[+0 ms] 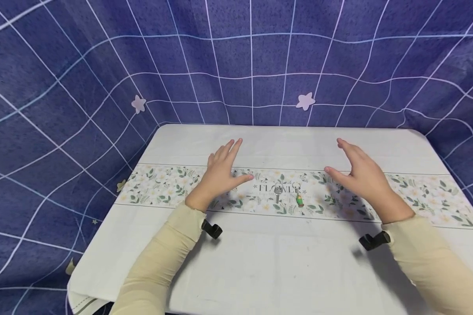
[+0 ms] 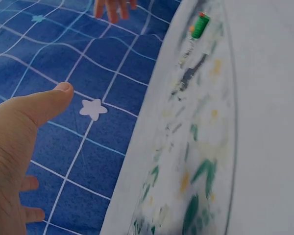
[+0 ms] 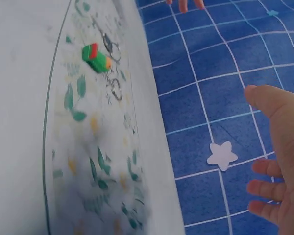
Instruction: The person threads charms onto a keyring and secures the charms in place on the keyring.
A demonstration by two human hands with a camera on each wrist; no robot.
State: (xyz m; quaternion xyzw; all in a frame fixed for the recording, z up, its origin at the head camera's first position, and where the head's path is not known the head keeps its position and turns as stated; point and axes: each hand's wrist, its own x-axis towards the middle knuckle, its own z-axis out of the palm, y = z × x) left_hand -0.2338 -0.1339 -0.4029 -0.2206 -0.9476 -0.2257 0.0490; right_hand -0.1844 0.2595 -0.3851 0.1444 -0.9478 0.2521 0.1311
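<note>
A metal key (image 1: 277, 192) with a ring lies on the floral band of the tablecloth, near its printed lettering. Just right of it is a green key-chain charm (image 1: 300, 200) with red and orange parts, joined by a short chain to a metal split ring (image 3: 116, 90). To the left of both, my left hand (image 1: 220, 175) hovers over the cloth, fingers extended and thumb spread. My right hand (image 1: 360, 175) hovers on the other side, its thumb apart from the fingers. Neither hand touches the key or the charm, and both hold nothing.
The table has a white cloth (image 1: 260, 258) with a flowered strip across it. Behind and to the left hangs a blue gridded curtain (image 1: 228, 61) with pale stars. A small black device (image 1: 212, 229) is on the left wrist, another (image 1: 374, 240) on the right.
</note>
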